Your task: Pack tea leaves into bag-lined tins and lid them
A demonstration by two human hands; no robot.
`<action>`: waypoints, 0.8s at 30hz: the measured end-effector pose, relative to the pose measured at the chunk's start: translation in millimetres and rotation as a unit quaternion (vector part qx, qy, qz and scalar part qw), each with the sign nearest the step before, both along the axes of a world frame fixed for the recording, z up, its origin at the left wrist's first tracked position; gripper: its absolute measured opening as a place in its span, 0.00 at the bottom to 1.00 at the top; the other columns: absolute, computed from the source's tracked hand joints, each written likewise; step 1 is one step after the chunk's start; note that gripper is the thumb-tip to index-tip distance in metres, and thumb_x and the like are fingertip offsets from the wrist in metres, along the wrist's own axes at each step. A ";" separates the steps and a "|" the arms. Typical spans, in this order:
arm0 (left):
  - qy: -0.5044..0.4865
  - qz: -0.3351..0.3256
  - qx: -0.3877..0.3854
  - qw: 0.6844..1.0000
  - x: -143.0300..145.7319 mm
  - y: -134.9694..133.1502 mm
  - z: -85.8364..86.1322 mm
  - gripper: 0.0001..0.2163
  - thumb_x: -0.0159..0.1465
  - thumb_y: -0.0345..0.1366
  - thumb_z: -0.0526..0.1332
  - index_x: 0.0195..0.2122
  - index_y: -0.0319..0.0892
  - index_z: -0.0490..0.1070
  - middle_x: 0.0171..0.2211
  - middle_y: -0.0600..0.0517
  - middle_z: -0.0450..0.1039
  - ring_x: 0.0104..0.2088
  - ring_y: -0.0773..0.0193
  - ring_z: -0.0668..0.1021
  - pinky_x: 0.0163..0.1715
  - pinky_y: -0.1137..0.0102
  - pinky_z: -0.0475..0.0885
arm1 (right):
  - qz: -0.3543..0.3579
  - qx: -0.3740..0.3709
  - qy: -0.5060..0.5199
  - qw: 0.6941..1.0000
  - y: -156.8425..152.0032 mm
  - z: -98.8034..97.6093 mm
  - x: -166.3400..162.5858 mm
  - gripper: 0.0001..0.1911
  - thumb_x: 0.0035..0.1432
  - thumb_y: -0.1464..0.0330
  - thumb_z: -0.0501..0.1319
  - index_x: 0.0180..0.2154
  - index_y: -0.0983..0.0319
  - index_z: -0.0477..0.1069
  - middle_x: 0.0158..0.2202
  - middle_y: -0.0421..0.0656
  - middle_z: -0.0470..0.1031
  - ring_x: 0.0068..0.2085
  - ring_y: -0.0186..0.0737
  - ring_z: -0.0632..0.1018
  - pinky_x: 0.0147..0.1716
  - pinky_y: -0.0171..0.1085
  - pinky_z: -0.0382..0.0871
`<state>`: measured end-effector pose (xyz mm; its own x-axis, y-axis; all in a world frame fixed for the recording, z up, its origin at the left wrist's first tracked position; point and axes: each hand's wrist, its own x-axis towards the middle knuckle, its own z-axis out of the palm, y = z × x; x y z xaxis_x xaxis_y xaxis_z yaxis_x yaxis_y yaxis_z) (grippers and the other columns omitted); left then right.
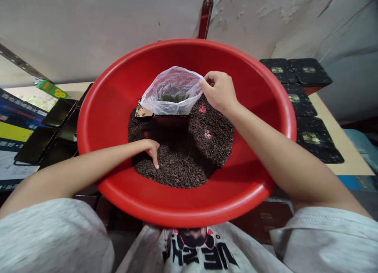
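Nearest, a pale grey shirt (201, 253) with dark printed lettering is seen below the near rim of a wide red basin (189, 216). Inside the basin, a bed of dark loose leaves (177, 166) is spread over the floor. The left hand (152, 148) is held at the near left part of this bed, with its thumb pointed down and the tip at the leaves. Its other fingers are largely hidden, so how far it is curled, and whether anything is held, cannot be made out.

Beyond it, a dark box-shaped container (173, 123) is stood among the leaves and is lined with a clear plastic bag (171, 84), whose mouth is spread wide above the container's rim. The bag's right edge is pinched between the thumb and fingers of the right hand (220, 90), which is closed there. Just left of the container, a gold patterned piece (144, 109) is seen, and 3 pinkish patches are scattered on the leaves.

Outside the basin, dark tins (35, 145) are grouped at the left, and 4 black lids (319, 139) are shown at the right on a pale board (348, 147). Farther back, a green packet (51, 88) is seen at the left, and a dark red strip (206, 17) is set against the pale wall (118, 29).
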<state>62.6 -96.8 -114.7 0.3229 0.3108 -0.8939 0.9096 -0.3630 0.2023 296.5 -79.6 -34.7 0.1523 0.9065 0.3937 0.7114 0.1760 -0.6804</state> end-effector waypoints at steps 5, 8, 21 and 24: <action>-0.072 0.004 0.035 0.997 9.4 -21.0 -0.1 0.21 0.38 0.31 0.68 0.37 0.37 0.75 0.42 0.45 0.78 0.42 0.53 0.77 0.42 0.68 0.69 | -0.011 -0.004 0.001 1.000 -2.1 1.9 -3.7 0.12 0.53 0.70 0.56 0.19 0.60 0.59 0.22 0.41 0.65 0.26 0.35 0.64 0.32 0.39 0.61; -0.087 0.030 0.024 0.995 14.8 -26.4 -1.1 0.16 0.39 0.30 0.66 0.32 0.37 0.73 0.36 0.47 0.78 0.37 0.55 0.77 0.36 0.69 0.70 | -0.013 -0.005 0.000 1.000 -2.6 2.2 -4.2 0.12 0.52 0.71 0.56 0.19 0.60 0.58 0.21 0.40 0.64 0.25 0.34 0.63 0.31 0.39 0.59; -0.423 0.302 0.017 0.854 35.0 -14.5 125.0 0.14 0.43 0.34 0.67 0.31 0.40 0.69 0.28 0.55 0.72 0.29 0.66 0.74 0.34 0.70 0.69 | -0.007 -0.013 0.008 1.000 -4.3 7.5 -4.6 0.11 0.52 0.73 0.55 0.19 0.61 0.60 0.20 0.39 0.63 0.24 0.33 0.62 0.28 0.37 0.53; -0.484 0.310 0.073 0.815 37.4 -6.0 150.1 0.11 0.45 0.32 0.65 0.31 0.39 0.69 0.28 0.54 0.71 0.31 0.65 0.74 0.36 0.68 0.69 | -0.009 -0.026 0.006 1.000 -4.4 8.5 -5.4 0.13 0.52 0.73 0.55 0.18 0.61 0.58 0.19 0.38 0.61 0.23 0.32 0.59 0.27 0.37 0.51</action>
